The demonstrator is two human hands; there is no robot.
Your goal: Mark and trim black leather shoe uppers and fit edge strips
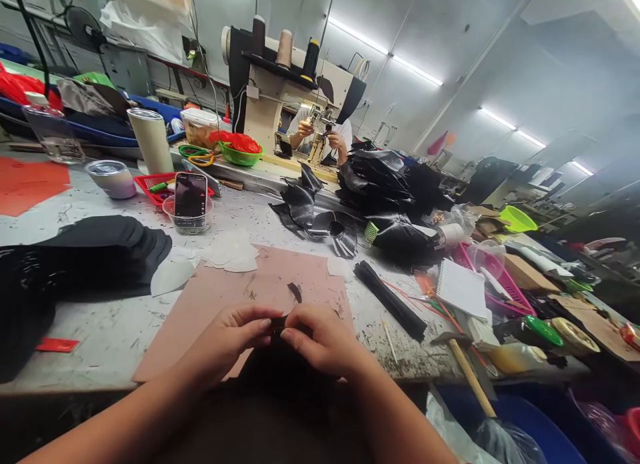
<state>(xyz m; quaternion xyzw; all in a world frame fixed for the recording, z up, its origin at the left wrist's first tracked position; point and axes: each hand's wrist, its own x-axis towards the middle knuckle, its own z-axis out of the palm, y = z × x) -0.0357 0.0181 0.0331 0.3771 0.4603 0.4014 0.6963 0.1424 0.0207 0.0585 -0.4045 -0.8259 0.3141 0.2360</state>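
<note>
Black and small, the strip of material (277, 323) sits pinched between your left hand (235, 337) and right hand (320, 341), each grip pressed together on one end with thumb and forefinger, just above the near edge of the pinkish-brown cutting mat (225, 297) on the scuffed grey surface (90, 331). You seem to be folding or lining up its ends, though your fingers hide too much of it to be sure. Any further move calls for a steady pinch from both sides, with the loose black scrap (295, 291) and the bundle of long black strips (390, 299) lying near.
</note>
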